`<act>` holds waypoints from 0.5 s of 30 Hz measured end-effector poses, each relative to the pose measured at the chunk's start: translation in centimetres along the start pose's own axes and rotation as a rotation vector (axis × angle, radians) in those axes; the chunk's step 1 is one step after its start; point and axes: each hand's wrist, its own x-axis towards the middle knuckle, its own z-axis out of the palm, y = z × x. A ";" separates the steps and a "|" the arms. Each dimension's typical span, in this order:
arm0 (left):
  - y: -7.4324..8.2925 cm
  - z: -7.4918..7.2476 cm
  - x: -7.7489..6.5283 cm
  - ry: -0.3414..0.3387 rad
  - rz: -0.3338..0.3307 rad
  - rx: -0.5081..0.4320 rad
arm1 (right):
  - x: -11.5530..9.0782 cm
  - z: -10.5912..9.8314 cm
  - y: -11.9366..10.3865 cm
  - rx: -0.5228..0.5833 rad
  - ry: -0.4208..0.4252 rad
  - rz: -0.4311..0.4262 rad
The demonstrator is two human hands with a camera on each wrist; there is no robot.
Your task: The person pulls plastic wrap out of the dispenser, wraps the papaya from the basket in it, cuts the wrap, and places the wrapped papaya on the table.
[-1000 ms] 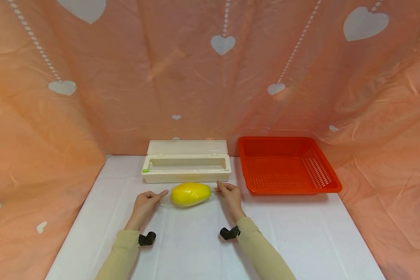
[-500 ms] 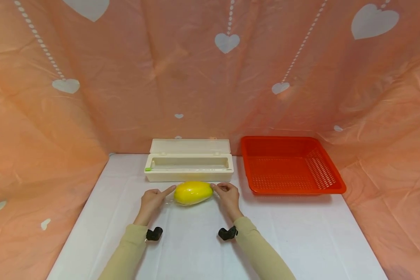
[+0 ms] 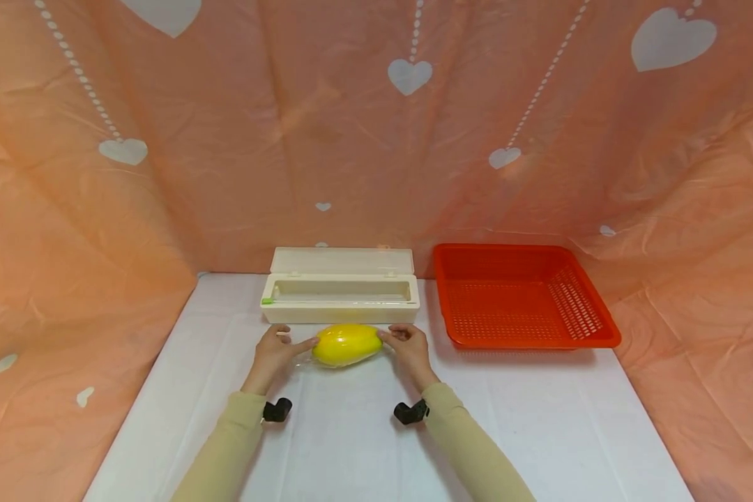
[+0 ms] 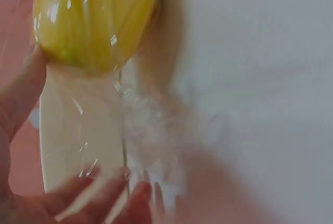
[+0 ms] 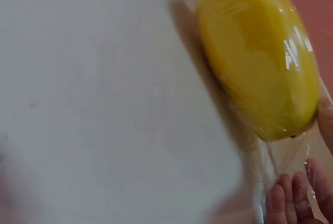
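A yellow papaya-like fruit (image 3: 347,344), greenish at its tip, lies on the white table wrapped in clear cling film (image 4: 86,109). My left hand (image 3: 275,355) is at its left end, the thumb touching the fruit and the other fingers spread apart from it. At the opposite end, my right hand (image 3: 411,353) touches the greenish tip with its thumb. Loose film trails from both ends of the fruit. In the right wrist view, the right fingertips (image 5: 299,193) show through or against this film. Whether the fruit is lifted off the table cannot be told.
Just behind the fruit stands a cream cling film box (image 3: 340,315), its lid (image 3: 341,261) up and a green slider (image 3: 267,301) at its left. A red plastic basket (image 3: 508,341) stands to the right. Behind the table hangs a pink curtain (image 3: 351,139) with hearts.
Both hands have moved inward from the film's loose ends to the fruit's ends. The left fingers have since lifted and spread away from the thumb. The view has shifted slightly.
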 end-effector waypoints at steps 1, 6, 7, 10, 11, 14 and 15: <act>0.0 -0.1 0.1 -0.019 0.016 -0.009 | 0.1 0.0 0.0 -0.005 -0.009 -0.002; -0.1 -0.3 1.0 -0.194 0.158 -0.093 | 0.3 -0.2 0.1 -0.006 -0.035 -0.023; -0.1 -0.3 1.1 -0.247 0.194 -0.115 | 0.4 -0.3 0.2 -0.003 -0.038 -0.028; -0.3 -0.3 1.3 -0.400 0.260 -0.206 | 0.5 -0.4 0.4 0.014 -0.050 -0.053; -0.3 -0.3 1.3 -0.445 0.275 -0.234 | 0.5 -0.4 0.4 0.024 -0.055 -0.060; -0.5 -0.2 1.4 -0.527 0.306 -0.279 | 0.7 -0.6 0.8 0.062 -0.061 -0.085; -0.6 -0.2 1.5 -0.541 0.319 -0.281 | 0.7 -0.6 0.9 0.076 -0.059 -0.089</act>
